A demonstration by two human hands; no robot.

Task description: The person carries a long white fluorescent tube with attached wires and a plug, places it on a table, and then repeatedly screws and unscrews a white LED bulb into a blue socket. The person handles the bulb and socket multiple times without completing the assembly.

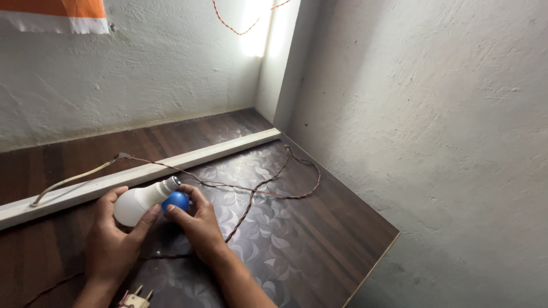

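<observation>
Rough whitewashed walls [434, 114] close round a dark wooden bench [319, 245] at its far and right edges. Across it runs a long pale wooden strip [171, 165], with a twisted red cable [257, 191] looping beyond toward the right edge. Near the front edge, the left hand [111, 236] cups a white bulb [137, 202], while the right hand [197, 219] pinches a blue ball [177, 201] against it. A small plug [137, 299] lies at the front edge.

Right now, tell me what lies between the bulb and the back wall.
In the head view, a long pale wooden strip and a twisted wire over it lie between the white bulb and the back wall.
</observation>
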